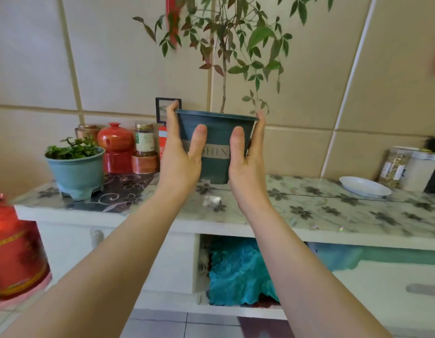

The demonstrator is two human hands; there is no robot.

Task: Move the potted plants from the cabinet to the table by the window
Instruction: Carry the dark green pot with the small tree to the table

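Observation:
A dark teal pot [215,132] with a tall thin-stemmed leafy plant [226,40] sits near the middle of the cabinet top [309,211]. My left hand [181,154] grips its left side, thumb across the front. My right hand [247,157] grips the right side the same way, fingers up to the rim. Whether the pot's base touches the cabinet top or hangs just above it, I cannot tell. A smaller light blue pot [77,172] with a low green plant stands at the cabinet's left end.
Red jars and a glass jar [144,139] crowd the back left by the wall. A white saucer [365,186] and food packets lie at the right. A red tin [14,254] stands lower left. Below the top, an open shelf holds teal cloth [238,272].

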